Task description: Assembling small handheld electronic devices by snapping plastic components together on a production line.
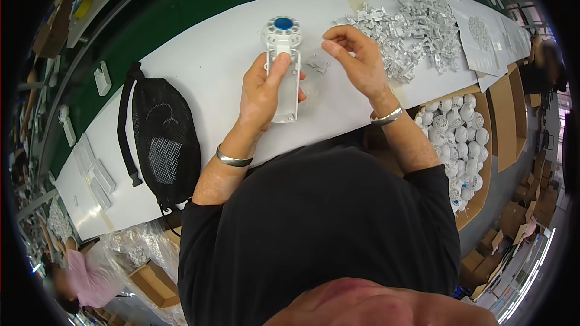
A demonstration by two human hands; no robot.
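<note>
My left hand (261,93) is wrapped around the handle of a white plastic handheld fan (284,78). The fan's round head points away from me and has a blue disc at its centre. The handle looks like an open shell, with my thumb pressing on it just below the head. My right hand (360,63) hovers to the right of the fan, apart from it, thumb and fingertips drawn together. Anything between those fingertips is too small to make out. Between my hands, a few small white plastic pieces (317,65) lie on the white table (223,42).
A big pile of small white plastic parts (423,30) spreads at the back right. On the left lies a black mesh bag (164,139). A cardboard box of white fans (456,139) stands by my right arm. A person in pink (90,278) is at lower left.
</note>
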